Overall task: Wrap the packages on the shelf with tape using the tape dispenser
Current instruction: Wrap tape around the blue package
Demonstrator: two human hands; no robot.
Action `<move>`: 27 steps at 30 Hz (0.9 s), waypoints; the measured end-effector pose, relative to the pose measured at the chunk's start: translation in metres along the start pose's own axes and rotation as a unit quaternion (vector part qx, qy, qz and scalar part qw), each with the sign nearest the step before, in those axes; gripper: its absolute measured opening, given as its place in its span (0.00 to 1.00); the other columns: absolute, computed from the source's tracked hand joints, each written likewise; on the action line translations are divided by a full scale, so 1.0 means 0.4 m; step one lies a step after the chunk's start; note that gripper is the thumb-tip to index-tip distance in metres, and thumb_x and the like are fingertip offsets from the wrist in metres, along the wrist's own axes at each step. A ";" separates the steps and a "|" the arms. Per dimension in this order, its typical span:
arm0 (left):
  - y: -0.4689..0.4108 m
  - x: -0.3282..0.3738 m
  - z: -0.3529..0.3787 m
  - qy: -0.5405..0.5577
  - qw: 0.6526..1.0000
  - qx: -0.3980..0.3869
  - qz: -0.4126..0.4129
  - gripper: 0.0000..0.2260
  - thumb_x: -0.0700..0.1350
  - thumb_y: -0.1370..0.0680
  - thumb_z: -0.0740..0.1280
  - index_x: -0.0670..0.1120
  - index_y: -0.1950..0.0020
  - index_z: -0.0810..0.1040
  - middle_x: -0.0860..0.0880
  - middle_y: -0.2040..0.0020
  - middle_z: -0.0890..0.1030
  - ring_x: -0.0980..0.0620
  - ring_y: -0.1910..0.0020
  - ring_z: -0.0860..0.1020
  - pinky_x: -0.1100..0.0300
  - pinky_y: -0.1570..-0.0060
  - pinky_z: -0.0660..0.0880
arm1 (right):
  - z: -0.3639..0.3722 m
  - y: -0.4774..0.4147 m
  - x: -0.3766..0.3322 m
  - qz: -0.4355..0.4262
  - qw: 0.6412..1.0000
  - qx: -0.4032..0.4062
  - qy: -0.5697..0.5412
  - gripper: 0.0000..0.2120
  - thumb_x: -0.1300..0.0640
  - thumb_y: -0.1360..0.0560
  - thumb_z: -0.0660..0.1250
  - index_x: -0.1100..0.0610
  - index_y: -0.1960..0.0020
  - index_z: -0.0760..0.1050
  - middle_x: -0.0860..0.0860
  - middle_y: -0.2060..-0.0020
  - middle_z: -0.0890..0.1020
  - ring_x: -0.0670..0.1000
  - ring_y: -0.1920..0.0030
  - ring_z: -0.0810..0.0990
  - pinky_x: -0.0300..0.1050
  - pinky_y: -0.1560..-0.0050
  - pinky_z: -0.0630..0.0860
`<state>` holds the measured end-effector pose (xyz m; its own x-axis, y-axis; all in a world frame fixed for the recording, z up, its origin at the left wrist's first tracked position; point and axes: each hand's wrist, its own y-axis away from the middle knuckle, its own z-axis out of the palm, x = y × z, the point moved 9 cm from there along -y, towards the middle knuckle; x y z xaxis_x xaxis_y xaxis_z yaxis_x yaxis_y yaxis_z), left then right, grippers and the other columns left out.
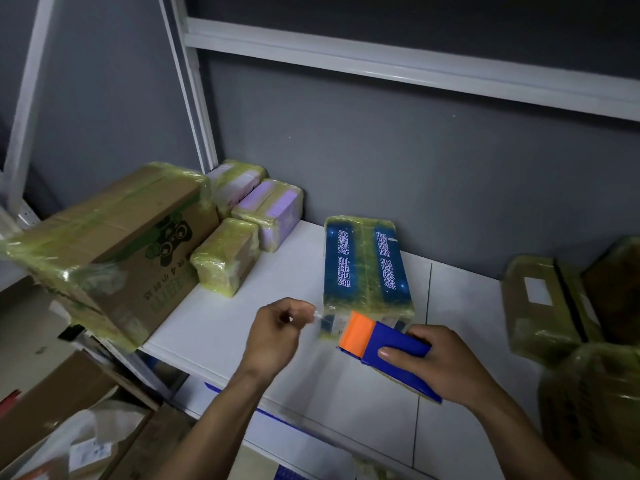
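Head view: a blue package point(367, 268) lies flat on the white shelf point(221, 327), banded with yellowish tape, its near end by the hands. The left hand point(275, 332) has its fingers curled, thumb and forefinger pinching a pale tape end point(318, 315) just beside the package's near left corner. The right hand point(450, 362) grips the blue-and-orange dispenser point(384, 344), thumb on top, fingers wrapped round its far side. Its orange end touches the package's near edge. At left stand a big carton point(114, 251) and three small packages point(225, 258), all taped shut, contents hidden. Wrapped bundles point(543, 299) sit at right.
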<state>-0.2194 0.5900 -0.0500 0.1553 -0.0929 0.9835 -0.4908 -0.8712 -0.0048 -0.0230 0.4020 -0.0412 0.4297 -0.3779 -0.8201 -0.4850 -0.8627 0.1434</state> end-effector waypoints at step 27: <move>-0.070 -0.115 -0.047 0.133 0.984 0.119 0.007 0.03 0.46 0.24 0.75 0.50 0.55 0.83 0.59 0.59 0.84 0.63 0.59 0.80 0.73 0.59 0.74 | -0.052 -0.017 -0.149 0.056 0.969 0.088 0.223 0.31 0.24 0.41 0.73 0.47 0.53 0.75 0.38 0.57 0.83 0.44 0.56 0.85 0.40 0.57 0.83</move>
<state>-0.2289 0.6275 -0.0917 -0.0949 -0.0047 0.9955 -0.2712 -0.9620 -0.0304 -0.0296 0.4233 0.0181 0.6347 -0.6068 -0.4785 -0.6532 -0.7521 0.0874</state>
